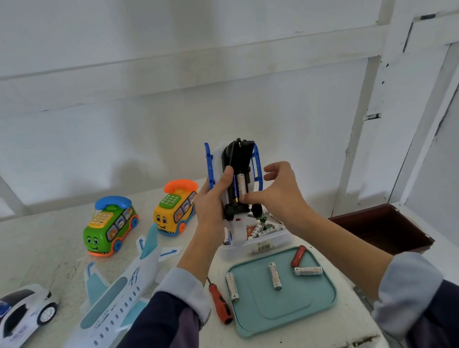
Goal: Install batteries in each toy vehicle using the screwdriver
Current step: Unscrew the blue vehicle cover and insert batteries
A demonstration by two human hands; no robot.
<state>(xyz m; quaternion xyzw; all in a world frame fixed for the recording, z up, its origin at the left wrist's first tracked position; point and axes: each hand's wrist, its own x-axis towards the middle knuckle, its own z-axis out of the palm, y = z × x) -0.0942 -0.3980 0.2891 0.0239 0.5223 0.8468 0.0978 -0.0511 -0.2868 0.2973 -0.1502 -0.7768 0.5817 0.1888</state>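
Mid-frame, the left hand (212, 204) grips an upturned toy (236, 185) while the right hand (278, 193) pinches in a battery (241, 185); four vehicles on the left look untouched.

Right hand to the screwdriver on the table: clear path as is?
Probably not directly: the right hand is pressing a battery into the held toy, and the left forearm crosses before the screwdriver.

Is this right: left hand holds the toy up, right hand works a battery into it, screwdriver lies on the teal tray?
Not quite. The head view shows the screwdriver on the table just left of the tray, not on it. The rest stands: left hand holds the toy, right hand at the battery.
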